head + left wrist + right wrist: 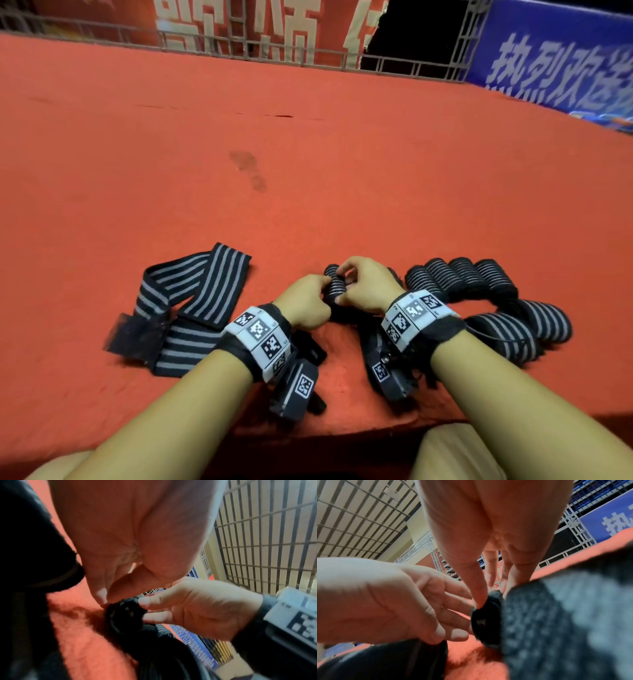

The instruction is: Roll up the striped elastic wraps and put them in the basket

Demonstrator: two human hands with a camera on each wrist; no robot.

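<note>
Both grips pinched one roll (335,286): left hand (303,301) fingers curled at its near end, right hand (363,282) thumb and fingers around it. Flat wrap (191,308) lay left.

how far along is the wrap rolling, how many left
Done: several rolled wraps lie in a row at right. In hand: left hand and right hand grip a half-rolled wrap. Left: one unrolled wrap at left; no basket in view.

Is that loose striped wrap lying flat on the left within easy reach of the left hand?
Probably yes: the unrolled wrap lies beside the left hand, nothing between them, but that hand is busy holding the roll.
</note>
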